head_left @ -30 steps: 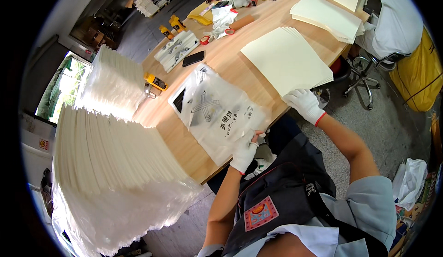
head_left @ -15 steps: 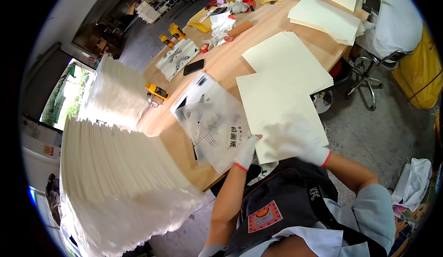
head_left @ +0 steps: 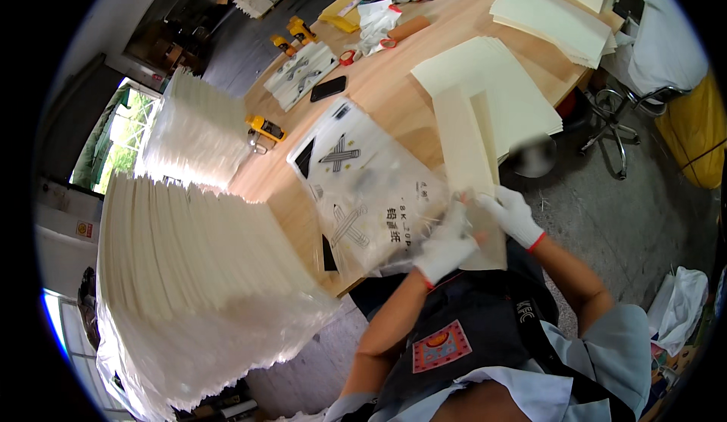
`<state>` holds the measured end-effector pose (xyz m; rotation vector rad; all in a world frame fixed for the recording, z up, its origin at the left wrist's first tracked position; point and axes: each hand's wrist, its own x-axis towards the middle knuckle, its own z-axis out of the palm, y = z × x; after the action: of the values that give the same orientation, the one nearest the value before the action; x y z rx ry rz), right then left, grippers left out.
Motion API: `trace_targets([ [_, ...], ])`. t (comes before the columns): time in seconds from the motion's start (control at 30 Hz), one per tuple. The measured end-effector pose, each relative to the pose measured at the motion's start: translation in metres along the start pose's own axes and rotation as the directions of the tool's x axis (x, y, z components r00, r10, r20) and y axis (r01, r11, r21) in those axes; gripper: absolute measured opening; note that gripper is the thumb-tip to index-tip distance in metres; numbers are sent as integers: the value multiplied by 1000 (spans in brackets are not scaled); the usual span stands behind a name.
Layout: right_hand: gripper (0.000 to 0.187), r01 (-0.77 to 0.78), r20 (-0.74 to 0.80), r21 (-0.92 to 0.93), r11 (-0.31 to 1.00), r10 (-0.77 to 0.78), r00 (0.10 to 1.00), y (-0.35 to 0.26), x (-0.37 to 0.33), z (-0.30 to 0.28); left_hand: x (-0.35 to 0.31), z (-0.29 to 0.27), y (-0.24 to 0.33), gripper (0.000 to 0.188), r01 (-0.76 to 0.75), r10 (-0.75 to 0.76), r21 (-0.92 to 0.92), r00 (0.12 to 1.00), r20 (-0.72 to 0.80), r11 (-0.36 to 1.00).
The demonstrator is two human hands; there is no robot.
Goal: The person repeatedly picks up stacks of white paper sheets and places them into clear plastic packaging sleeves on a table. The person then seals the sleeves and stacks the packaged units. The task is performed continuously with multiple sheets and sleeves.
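My left hand (head_left: 448, 246), in a white glove with a red cuff, is closed at the near right edge of a clear printed plastic bag (head_left: 371, 210), its fingers partly blurred. The bag has pencil drawings and lies over the table's near edge. My right hand (head_left: 513, 216), gloved the same way, grips the right edge of cream paper sheets (head_left: 463, 142). These sheets are bent lengthwise and stand tilted up beside the bag's edge, their near end between my two hands. Behind them a fanned stack of cream paper (head_left: 500, 81) lies flat.
Tall plastic-wrapped paper stacks (head_left: 204, 263) stand at the left. On the table (head_left: 386, 111) are a black phone (head_left: 329, 89), orange bottles (head_left: 266, 128), a red tape roll (head_left: 347, 57) and more paper (head_left: 553, 24). Another person (head_left: 670, 35) sits at the far right by a wheeled chair (head_left: 625, 119).
My right hand was blurred over the flat sheets; now it grips their edge, and they are bent and raised. My left hand has moved right, drawing the bag's edge towards the sheets.
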<state>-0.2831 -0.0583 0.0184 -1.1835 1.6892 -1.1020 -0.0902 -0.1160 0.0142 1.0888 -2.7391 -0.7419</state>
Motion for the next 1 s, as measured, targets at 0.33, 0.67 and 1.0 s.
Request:
trace_targets([
  [0.33,16,809,581,-571,141,-628,519,-120,-11,-36,-70,-200,-35,48,-260,-506,-917,771,-387,304],
  [0.67,35,87,702,0,996,-62,709,-104,41,14,-128,-47,3,27,-151,51,-200,900,-434,968],
  [1.0,37,112,55,-330,937,-99,994,-42,24,108,-40,-74,19,25,-14,-133,-299,876,-464,954],
])
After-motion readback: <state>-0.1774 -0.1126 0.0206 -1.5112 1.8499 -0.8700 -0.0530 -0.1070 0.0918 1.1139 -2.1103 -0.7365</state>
